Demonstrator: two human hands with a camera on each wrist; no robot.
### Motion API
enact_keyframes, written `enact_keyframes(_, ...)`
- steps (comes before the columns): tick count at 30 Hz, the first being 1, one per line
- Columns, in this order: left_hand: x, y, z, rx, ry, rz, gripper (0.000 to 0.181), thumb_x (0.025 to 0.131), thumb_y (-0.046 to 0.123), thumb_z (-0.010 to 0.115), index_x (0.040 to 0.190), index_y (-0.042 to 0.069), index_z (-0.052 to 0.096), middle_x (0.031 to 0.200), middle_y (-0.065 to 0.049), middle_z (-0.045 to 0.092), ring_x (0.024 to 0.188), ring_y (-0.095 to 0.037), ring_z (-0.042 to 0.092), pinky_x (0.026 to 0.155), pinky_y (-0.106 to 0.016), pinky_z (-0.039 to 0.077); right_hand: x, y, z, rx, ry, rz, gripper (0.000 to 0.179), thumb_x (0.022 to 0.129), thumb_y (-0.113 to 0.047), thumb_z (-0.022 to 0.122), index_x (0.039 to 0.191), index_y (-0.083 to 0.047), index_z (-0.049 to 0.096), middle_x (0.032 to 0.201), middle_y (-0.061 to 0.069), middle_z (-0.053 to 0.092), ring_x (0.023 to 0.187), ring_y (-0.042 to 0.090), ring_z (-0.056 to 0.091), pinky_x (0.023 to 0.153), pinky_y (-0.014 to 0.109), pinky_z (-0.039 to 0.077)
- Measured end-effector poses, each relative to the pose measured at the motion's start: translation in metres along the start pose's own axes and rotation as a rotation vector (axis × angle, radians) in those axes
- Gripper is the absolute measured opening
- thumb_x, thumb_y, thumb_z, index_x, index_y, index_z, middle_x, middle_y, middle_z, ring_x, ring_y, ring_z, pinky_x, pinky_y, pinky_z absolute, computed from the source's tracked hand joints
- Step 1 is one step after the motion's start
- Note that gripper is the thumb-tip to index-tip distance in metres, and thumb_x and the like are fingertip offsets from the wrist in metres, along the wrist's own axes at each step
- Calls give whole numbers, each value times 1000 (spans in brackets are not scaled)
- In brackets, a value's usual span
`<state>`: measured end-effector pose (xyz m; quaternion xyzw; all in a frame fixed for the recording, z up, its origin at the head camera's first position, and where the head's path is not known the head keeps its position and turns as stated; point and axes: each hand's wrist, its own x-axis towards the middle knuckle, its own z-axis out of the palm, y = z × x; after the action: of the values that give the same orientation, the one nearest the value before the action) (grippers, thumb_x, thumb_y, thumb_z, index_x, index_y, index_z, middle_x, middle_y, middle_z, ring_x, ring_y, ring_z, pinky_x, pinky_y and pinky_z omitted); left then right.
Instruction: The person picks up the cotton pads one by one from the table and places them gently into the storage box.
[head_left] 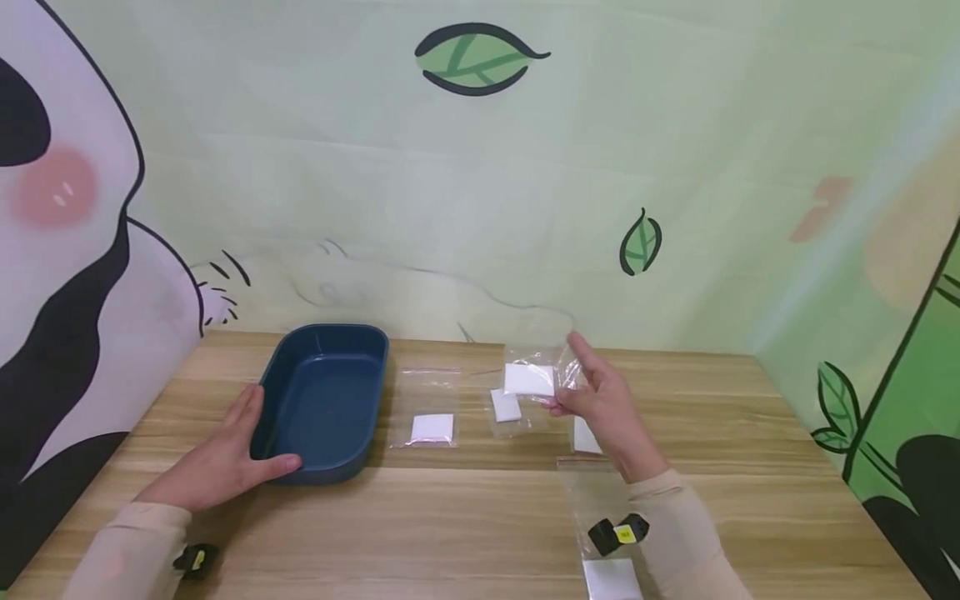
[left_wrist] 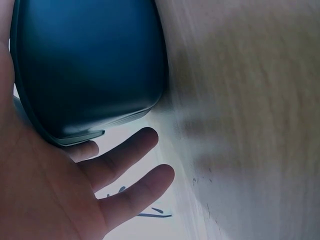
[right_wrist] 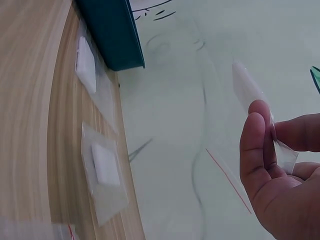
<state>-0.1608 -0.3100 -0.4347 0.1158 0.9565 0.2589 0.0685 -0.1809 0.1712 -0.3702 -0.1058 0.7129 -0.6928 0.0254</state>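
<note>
My left hand [head_left: 213, 467] rests against the left side of a dark blue basin [head_left: 330, 471], its thumb along the front corner. In the left wrist view, the fingers [left_wrist: 132, 192] extend spread beside the basin wall. With thumb and fingers, my right hand [head_left: 618, 421] pinches a clear plastic bag [head_left: 529, 379] containing a flat white piece, raised above the table. Below it lies another small bag [head_left: 507, 407] with a white piece. A third bag [head_left: 432, 427] is just right of the basin. Partly hidden under my right hand is a white piece [head_left: 587, 435].
A longer clear bag [head_left: 611, 579] with a white piece lies near the front of the wooden table [head_left: 420, 533], beside my right sleeve. Behind the table's far edge hangs a green printed backdrop [head_left: 480, 167] with leaves and a panda.
</note>
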Motion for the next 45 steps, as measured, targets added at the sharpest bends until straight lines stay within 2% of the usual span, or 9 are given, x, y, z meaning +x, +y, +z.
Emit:
enact_keyframes(11, -4, -1, -1, 0, 0, -4, 123, 89, 58, 70, 156, -9, -7, 161, -37, -3, 136, -63, 24, 102, -73, 30, 14, 0, 45, 9, -55, -9, 85, 90, 17, 55, 162, -7, 15, 169, 5, 8, 76, 19, 69, 76, 32, 59)
enact_keyframes(17, -5, -1, -1, -19, -4, -7, 122, 89, 57, 71, 156, -9, -7, 161, -36, -4, 138, -62, 22, 103, -72, 29, 18, 2, 70, 67, -70, 22, 89, 88, 20, 55, 162, -8, 14, 168, 11, 6, 73, 18, 71, 72, 30, 59)
enact_keyframes(28, -6, -3, -1, -21, -4, -21, 123, 88, 58, 71, 156, -10, -6, 161, -36, -3, 138, -62, 22, 104, -72, 29, 33, 8, 124, 106, -151, -16, 90, 86, 21, 56, 161, -6, 16, 168, 12, 9, 65, 14, 67, 72, 29, 59)
enact_keyframes(32, -5, -2, 0, -17, -5, -32, 124, 88, 59, 71, 156, -9, -6, 161, -35, -4, 137, -62, 24, 103, -72, 30, 37, 16, 144, 110, -149, 11, 90, 85, 21, 56, 162, -8, 19, 167, 13, 14, 66, 16, 67, 69, 29, 59)
enact_keyframes(36, -3, -2, 1, -8, -11, -49, 125, 87, 62, 70, 157, -8, -7, 161, -35, -5, 137, -63, 25, 102, -73, 32, 41, 29, 158, 102, -141, 51, 90, 85, 22, 56, 161, -10, 23, 166, 13, 20, 66, 20, 67, 69, 34, 60)
enact_keyframes(40, -2, -1, 0, -4, -9, -49, 125, 87, 63, 69, 157, -8, -7, 162, -34, -5, 137, -62, 25, 102, -72, 31, 43, 44, 167, 105, -142, 84, 91, 82, 25, 54, 161, -8, 23, 165, 16, 20, 65, 20, 66, 68, 37, 60)
enact_keyframes(45, 0, 2, -2, -8, -8, -45, 125, 87, 64, 69, 157, -7, -6, 162, -33, -4, 138, -61, 24, 103, -72, 30, 42, 54, 172, 146, -138, 137, 91, 81, 26, 53, 160, -7, 25, 165, 18, 19, 65, 19, 67, 65, 33, 60)
